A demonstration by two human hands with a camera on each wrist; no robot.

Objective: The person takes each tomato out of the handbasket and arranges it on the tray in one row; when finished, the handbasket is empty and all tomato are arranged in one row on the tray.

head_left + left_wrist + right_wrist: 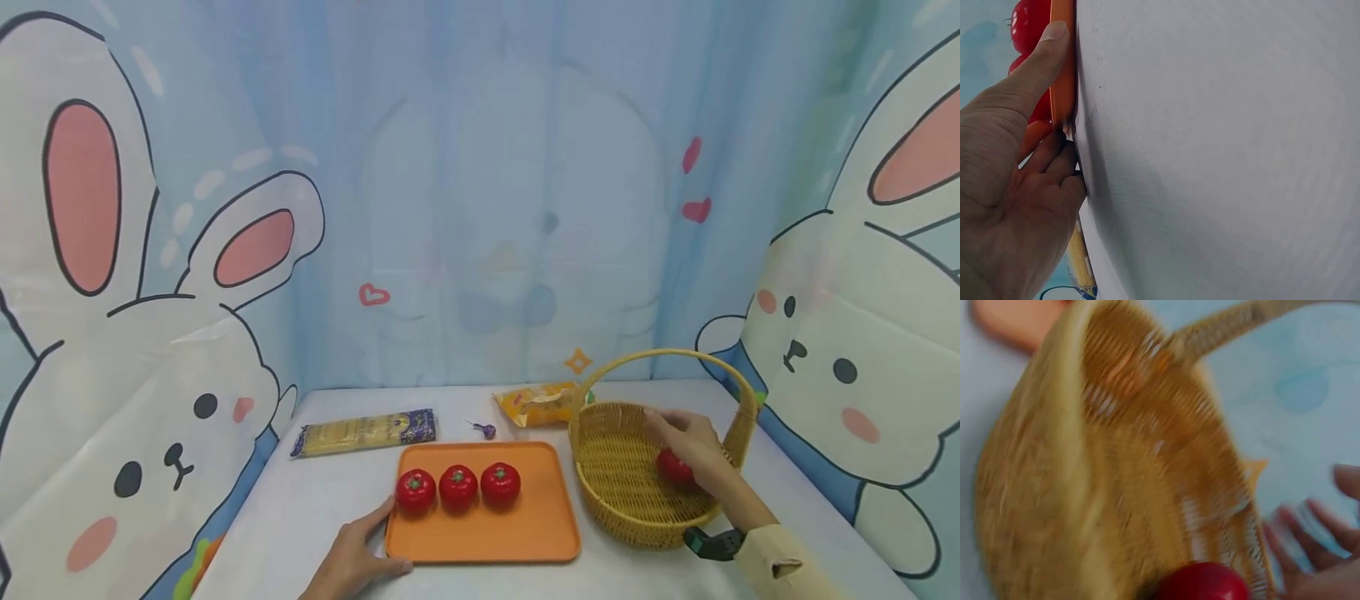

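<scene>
The right hand [693,446] reaches into the wicker basket [615,475], its fingers loose over a red tomato [673,468] at the basket's 3 o'clock. The left hand [360,554], fingers straight, presses the orange tray [525,529] at its 7 o'clock corner; the tray carries 3 tomatoes [458,487].

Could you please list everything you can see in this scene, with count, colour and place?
tomatoes: three, red, in a row on the tray
tomato: one, red, in the basket under the right hand
tray: one, orange, table centre
basket: one, yellow wicker, right of tray
spaghetti packet: one, yellow and purple, behind tray
snack bag: one, yellow, table back
lollipop: one, purple, behind tray
left hand: touches tray's edge
right hand: inside basket
</scene>
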